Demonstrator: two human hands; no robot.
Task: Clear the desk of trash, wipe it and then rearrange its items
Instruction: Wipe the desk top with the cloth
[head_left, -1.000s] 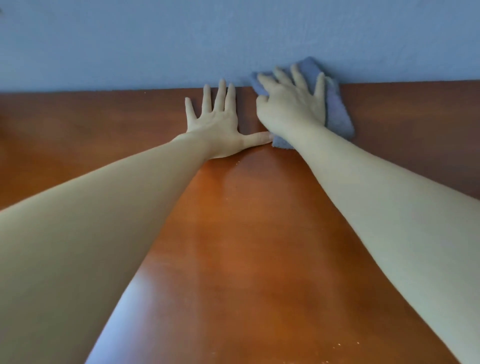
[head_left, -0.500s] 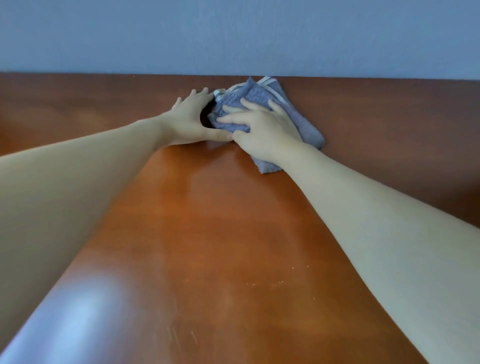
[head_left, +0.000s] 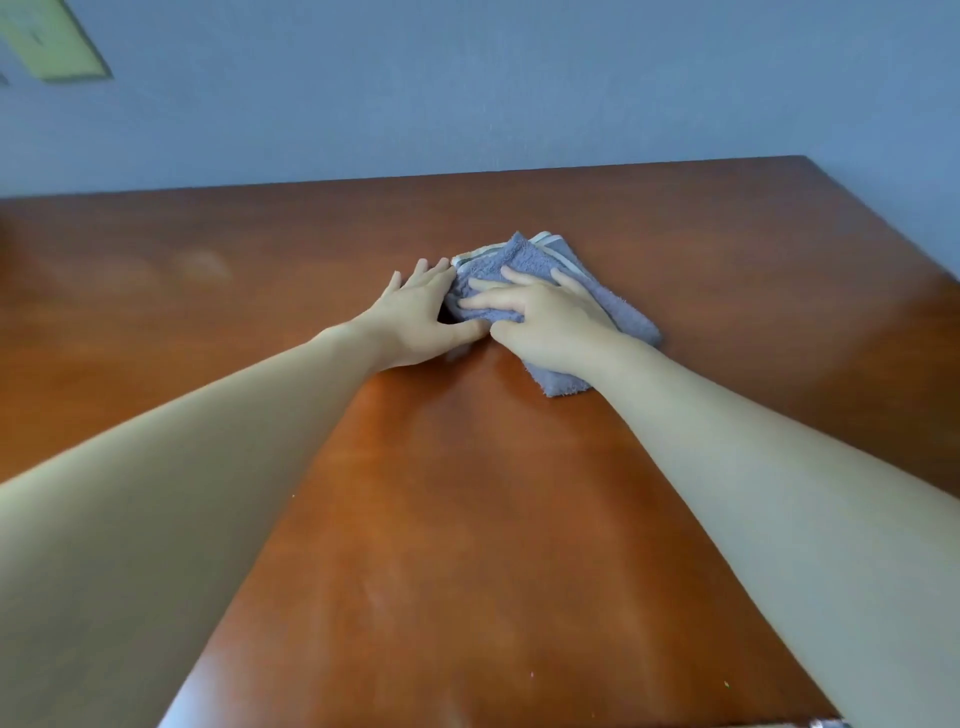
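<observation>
Now the blue wall (head_left: 467, 104) is seen behind the broad wooden desk (head_left: 467, 545), which fills most of the head view, and both bare forearms are stretched out across it. The folded blue cloth (head_left: 618, 312) is found out on the desk's far half, well apart from the wall; a second ago it was pushed right up against the wall at the back edge, so it has been drawn back toward the person. From this it is judged that the back strip has been wiped and that the stroke is being brought forward (the wiping step is in hand, and the rearranging has not been begun). The cloth is pressed flat under the right hand (head_left: 550, 332), whose fingers are laid straight and spread on it, nothing being gripped. The left hand (head_left: 415, 322), spread flat on the wood a second ago, is now arched against the cloth's left edge, its fingers fairly straight and touching the fabric and its thumb reaching toward the right hand; no object is held in it. A few pale specks (head_left: 531, 674) are left near the front edge, so that part is judged not yet wiped. No bin, tray or other container is shown, and no desk items are seen.
</observation>
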